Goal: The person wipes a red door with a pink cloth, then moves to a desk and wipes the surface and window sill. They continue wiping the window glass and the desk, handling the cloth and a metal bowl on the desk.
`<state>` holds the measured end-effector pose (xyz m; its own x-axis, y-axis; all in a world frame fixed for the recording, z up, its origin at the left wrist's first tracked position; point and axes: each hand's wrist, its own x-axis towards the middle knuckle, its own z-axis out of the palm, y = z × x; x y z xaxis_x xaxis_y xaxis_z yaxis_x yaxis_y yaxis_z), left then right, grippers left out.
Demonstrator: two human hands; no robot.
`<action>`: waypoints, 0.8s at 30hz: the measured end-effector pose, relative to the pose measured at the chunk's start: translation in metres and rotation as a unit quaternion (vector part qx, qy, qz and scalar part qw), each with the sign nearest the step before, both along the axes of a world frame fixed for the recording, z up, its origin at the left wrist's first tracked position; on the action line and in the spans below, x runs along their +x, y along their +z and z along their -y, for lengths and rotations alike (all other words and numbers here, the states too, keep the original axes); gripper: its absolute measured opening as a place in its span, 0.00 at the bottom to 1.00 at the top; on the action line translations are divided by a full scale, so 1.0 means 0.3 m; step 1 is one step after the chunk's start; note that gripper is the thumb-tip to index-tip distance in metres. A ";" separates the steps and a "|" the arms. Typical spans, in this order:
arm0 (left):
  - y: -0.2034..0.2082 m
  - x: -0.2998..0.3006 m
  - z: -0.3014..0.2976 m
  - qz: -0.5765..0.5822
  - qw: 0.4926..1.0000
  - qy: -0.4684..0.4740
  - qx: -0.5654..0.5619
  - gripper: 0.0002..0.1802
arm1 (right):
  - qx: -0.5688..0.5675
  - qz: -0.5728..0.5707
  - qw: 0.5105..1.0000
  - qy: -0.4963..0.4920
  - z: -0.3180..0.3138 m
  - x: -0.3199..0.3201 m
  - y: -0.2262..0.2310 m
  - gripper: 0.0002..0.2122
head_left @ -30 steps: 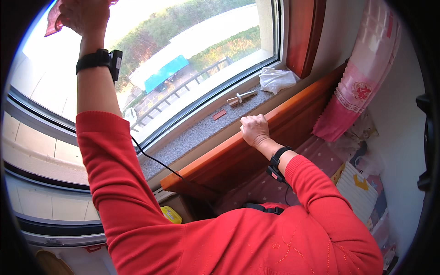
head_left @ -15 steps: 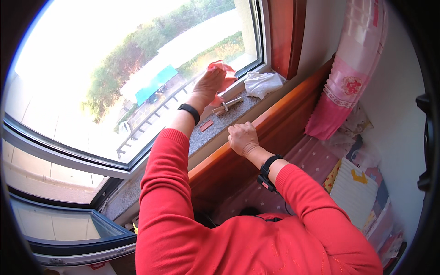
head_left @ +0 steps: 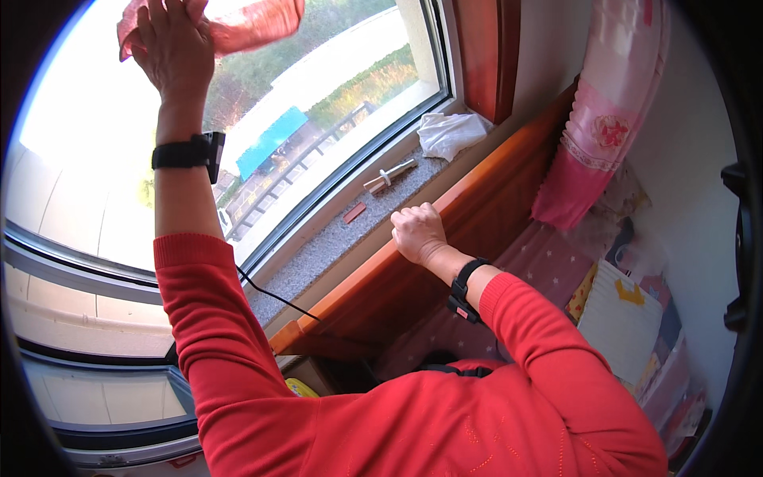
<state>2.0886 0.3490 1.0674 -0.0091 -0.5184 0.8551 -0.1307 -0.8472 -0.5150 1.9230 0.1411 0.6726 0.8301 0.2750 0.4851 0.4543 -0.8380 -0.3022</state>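
A pinkish-red cloth [head_left: 258, 28] is bunched under my left hand [head_left: 176, 52], which grips it against the upper part of the window pane [head_left: 95, 167]. One end of the cloth trails off to the right. My right hand [head_left: 419, 232] is closed over the top edge of a brown wooden board [head_left: 477, 195], like a bed's headboard. Just beyond that hand runs the speckled stone sill [head_left: 306, 258]. On it lie a small reddish flat piece [head_left: 354, 212], a bundle of thin sticks tied with white [head_left: 389, 176] and a crumpled white cloth [head_left: 453, 135].
A pink curtain [head_left: 584, 167] hangs gathered at the right. At lower left an opened window sash [head_left: 111, 397] juts inward. A thin black cord [head_left: 278, 298] crosses the sill. Below the board lies starry pink bedding [head_left: 548, 258], with a white folded item [head_left: 620, 322] beside the wall.
My left hand has swept up and left across the pane with the cloth, away from the lower right corner. My right hand has stayed on the board.
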 end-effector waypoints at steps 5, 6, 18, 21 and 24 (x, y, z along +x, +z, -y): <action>-0.202 0.072 0.131 -0.051 0.993 0.079 0.072 0.29 | 0.006 -0.011 1.000 0.006 0.002 -0.002 0.005 0.03; -0.294 0.080 0.155 -0.121 0.982 0.090 0.115 0.30 | 0.010 -0.015 1.000 0.009 0.002 -0.002 0.005 0.03; -1.012 -0.139 -0.080 -0.445 0.815 0.057 0.368 0.34 | 0.025 0.005 1.000 0.003 0.001 -0.001 -0.007 0.04; -1.056 -0.250 -0.217 -0.495 0.813 0.027 0.305 0.35 | 0.037 0.012 0.999 0.001 0.001 0.001 -0.004 0.04; -1.054 -0.309 -0.328 -0.544 0.792 0.046 0.274 0.34 | 0.036 0.010 0.999 0.006 0.001 0.001 -0.004 0.04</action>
<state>1.9961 0.4474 0.7513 0.6381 -0.7697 -0.0214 -0.6994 -0.5677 -0.4342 1.9233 0.1408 0.6715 0.8166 0.2482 0.5211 0.4706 -0.8091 -0.3521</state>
